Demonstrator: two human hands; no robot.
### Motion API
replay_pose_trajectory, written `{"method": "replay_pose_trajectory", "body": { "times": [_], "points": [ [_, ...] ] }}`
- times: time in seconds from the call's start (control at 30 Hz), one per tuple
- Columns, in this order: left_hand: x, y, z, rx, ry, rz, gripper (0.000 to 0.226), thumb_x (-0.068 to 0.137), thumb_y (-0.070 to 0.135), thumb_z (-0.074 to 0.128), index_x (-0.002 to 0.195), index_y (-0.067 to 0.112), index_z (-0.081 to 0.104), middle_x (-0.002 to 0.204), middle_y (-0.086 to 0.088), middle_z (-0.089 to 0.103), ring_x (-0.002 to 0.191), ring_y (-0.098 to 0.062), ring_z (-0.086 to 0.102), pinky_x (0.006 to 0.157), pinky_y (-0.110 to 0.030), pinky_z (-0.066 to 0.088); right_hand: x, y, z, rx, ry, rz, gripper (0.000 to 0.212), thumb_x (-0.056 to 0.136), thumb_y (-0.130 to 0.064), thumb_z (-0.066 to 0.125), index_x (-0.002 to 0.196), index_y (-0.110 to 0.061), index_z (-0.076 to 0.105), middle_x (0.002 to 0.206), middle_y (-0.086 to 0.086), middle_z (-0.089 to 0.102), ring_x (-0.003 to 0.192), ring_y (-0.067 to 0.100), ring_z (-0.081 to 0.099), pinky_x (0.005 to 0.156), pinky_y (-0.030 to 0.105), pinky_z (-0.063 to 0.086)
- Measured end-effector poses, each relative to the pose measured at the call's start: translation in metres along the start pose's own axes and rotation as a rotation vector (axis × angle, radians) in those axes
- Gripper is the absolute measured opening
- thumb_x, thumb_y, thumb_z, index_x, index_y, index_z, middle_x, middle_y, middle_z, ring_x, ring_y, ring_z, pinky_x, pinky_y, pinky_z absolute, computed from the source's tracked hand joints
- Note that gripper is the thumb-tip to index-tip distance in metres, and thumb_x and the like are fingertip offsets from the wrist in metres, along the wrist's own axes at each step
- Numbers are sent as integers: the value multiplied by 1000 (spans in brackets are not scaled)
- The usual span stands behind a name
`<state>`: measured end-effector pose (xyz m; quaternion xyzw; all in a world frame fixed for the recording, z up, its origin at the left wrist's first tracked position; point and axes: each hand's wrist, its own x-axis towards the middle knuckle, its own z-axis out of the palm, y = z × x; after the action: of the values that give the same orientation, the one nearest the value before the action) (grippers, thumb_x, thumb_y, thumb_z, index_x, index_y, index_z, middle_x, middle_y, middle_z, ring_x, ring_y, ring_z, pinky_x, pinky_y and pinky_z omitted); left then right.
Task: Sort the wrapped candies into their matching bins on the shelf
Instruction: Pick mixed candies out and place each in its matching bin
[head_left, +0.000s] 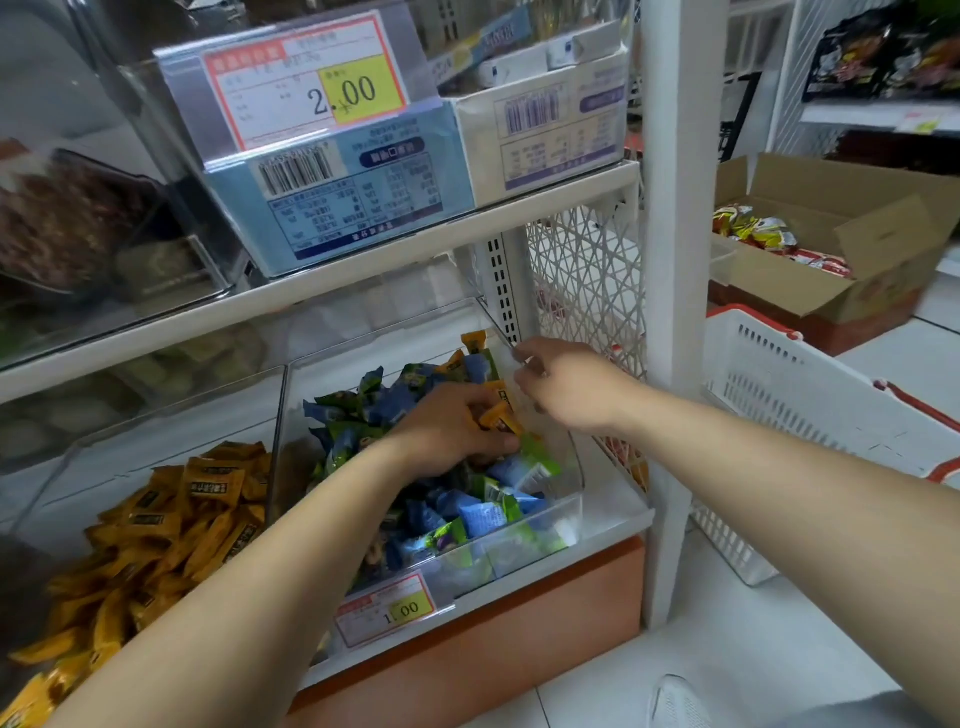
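Floor, to your right: open cardboard box (857, 260) holding red and yellow snack packets (753, 234).
Nearer you: white plastic basket (779, 384), red handles.
Above you: blue carton (353, 208) beside white carton (545, 130); price tag (306, 78) reading 2.00 fronts the blue one.
Far right: black packets (878, 52).

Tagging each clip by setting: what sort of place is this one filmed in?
Probably a small shop's snack aisle: printed price tags on clear bins of wrapped candies, white retail shelving, and a shopping basket beside an open carton of packaged snacks on the floor.
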<state>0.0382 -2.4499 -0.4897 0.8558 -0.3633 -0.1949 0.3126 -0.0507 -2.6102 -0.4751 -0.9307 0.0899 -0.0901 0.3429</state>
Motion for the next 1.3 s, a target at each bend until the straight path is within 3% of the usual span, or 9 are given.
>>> {"method": "replay_pose_trajectory", "body": {
  "times": [0.1, 0.23, 0.33, 0.53, 0.67, 0.9, 1.03, 1.17, 1.3],
  "points": [
    [-6, 0, -14, -124, 159, -10, 14, 77, 26, 83, 88, 27, 73, 82, 11, 73, 81, -5, 68, 74, -19, 50, -1, 0, -3, -54, 25, -37, 36, 101, -30, 47, 132, -12, 54, 122, 11, 60, 104, 25, 57, 84, 31, 45],
    [-15, 5, -29, -286, 317, -5, 11, 79, 21, 82, 84, 26, 74, 76, 14, 74, 70, 1, 68, 60, -10, 48, -4, -7, -11, -23, 220, -131, 38, 99, -32, 48, 135, -21, 56, 131, 7, 56, 116, 25, 55, 97, 36, 45],
    [-21, 11, -37, -400, 367, -16, 12, 80, 20, 81, 90, 19, 74, 79, 7, 76, 70, -5, 70, 57, -14, 50, -4, -17, -14, 33, 183, -164, 40, 99, -36, 48, 137, -27, 56, 139, -2, 58, 125, 19, 54, 100, 27, 41],
    [-32, 14, -39, -543, 398, -49, 22, 82, 25, 78, 102, 22, 70, 82, 4, 76, 73, -11, 72, 57, -23, 52, -6, -31, -6, 80, 40, -219, 39, 91, -34, 66, 128, -25, 62, 99, -11, 67, 80, 1, 60, 64, 8, 40],
    [-38, 13, -45, -636, 446, -88, 23, 86, 31, 75, 107, 28, 68, 92, -5, 75, 76, -21, 72, 53, -26, 49, -7, -30, -8, 51, -72, -222, 50, 77, -29, 78, 123, -27, 59, 98, -14, 70, 85, 6, 66, 71, 17, 51],
    [-35, 37, -29, -855, 322, -95, 11, 96, 9, 60, 103, 10, 69, 93, -9, 75, 84, -19, 73, 70, -29, 58, -4, -35, -8, 153, 21, -231, 57, 92, -31, 62, 146, -27, 44, 142, -3, 54, 123, 15, 55, 99, 24, 42],
    [-33, 51, -31, -1028, 182, -42, 23, 100, 0, 45, 113, -3, 63, 107, -19, 71, 96, -26, 69, 74, -32, 59, -9, -33, -10, 55, 55, -353, 48, 85, -32, 72, 130, -22, 58, 118, 3, 65, 100, 18, 63, 87, 32, 50],
    [-37, 51, -31, -957, -81, 6, 33, 97, 13, 51, 127, -1, 56, 111, -15, 68, 102, -24, 66, 104, -46, 44, -10, -27, -16, 53, 180, -336, 32, 84, -28, 74, 116, -24, 67, 98, -6, 67, 88, 8, 62, 73, 21, 46],
    [-17, 47, -27, -863, 87, -134, 30, 98, 34, 55, 119, 14, 64, 112, -10, 73, 94, -21, 72, 78, -33, 56, -6, -19, -26, 147, 255, -250, 24, 87, -29, 72, 111, -31, 68, 89, -20, 66, 77, -6, 60, 67, 9, 41]
  ]
}}
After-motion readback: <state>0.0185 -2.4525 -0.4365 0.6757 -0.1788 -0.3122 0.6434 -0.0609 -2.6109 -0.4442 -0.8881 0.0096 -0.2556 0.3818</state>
